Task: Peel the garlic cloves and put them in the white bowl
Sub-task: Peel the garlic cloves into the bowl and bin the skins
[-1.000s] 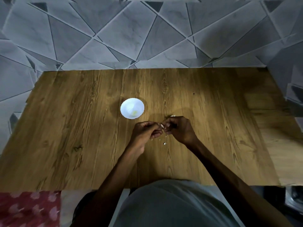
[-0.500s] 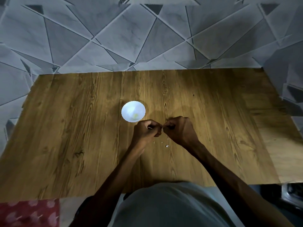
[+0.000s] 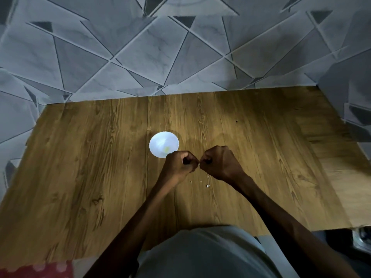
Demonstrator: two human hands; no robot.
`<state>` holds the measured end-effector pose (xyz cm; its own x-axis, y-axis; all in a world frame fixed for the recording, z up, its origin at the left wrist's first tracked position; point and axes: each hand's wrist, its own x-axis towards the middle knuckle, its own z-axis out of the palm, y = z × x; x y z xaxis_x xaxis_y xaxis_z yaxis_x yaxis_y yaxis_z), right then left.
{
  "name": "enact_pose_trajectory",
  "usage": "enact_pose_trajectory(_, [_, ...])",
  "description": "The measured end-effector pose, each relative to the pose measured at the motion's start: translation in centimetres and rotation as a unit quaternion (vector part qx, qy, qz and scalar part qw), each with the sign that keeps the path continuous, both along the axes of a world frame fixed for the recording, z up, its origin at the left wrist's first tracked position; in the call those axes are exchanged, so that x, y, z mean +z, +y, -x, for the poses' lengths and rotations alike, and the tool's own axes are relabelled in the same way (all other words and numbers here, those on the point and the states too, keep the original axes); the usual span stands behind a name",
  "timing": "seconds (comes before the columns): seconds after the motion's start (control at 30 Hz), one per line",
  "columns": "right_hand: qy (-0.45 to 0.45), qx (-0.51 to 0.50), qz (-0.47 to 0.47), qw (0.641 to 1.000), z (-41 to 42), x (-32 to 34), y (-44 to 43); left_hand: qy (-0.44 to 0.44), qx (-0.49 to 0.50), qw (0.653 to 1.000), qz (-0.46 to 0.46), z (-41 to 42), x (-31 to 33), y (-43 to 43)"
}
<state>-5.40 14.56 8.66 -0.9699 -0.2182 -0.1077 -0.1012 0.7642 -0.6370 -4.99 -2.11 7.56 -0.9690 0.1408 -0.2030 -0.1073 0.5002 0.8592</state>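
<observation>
Fingers curled, left hand and right hand tip-to-tip, seemingly pinching hidden garlic clove | light, firm, slippery | hold its ends

Matt wood-grain table — smooth white bowl, marble-look wall

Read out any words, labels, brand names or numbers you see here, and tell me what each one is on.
No text can be read anywhere in this view.
white bowl: plain, no mark or label.
wooden table: wood grain only.
tiled wall: lines and veining, no lettering.
red cloth: a blurred pale pattern, no letters.
</observation>
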Motion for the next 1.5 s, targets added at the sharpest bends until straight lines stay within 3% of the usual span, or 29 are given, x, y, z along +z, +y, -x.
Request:
enact_pose_trajectory(0.27, [0.004, -0.023, 0.000, 1.000, 0.0, 0.2, 0.3, 0.024, -0.030, 0.999, 0.030, 0.4, 0.1, 0.4])
enact_pose_trajectory(0.4, [-0.020, -0.041, 0.082, 0.996, -0.3, 0.0, 0.6, 0.027, -0.025, 0.999, 0.007, 0.2, -0.1, 0.2])
enact_pose_trajectory(0.63, [-0.109, -0.098, 0.260, 0.954, -1.1, 0.1, 0.7, 0.028, -0.010, 0.999, -0.038, -0.2, -0.2, 0.0])
enact_pose_trajectory(0.9, [-0.202, -0.135, 0.311, 0.919, -0.8, -0.3, 0.8, -0.026, 0.007, 0.990, -0.140, 0.1, -0.2, -0.2])
enact_pose_trajectory(1.1, [-0.123, -0.107, 0.260, 0.952, -1.0, -1.1, 1.2, -0.030, -0.013, 0.986, -0.166, 0.2, -0.5, -0.4])
enact_pose_trajectory(1.33, [-0.017, -0.051, 0.121, 0.991, -0.8, -2.0, 1.2, -0.033, -0.011, 0.988, -0.152, 0.1, -1.2, -0.3])
enact_pose_trajectory(1.5, [-0.056, -0.087, 0.179, 0.979, -0.9, -1.7, 1.5, -0.034, -0.006, 0.989, -0.142, 0.3, -1.9, -0.5])
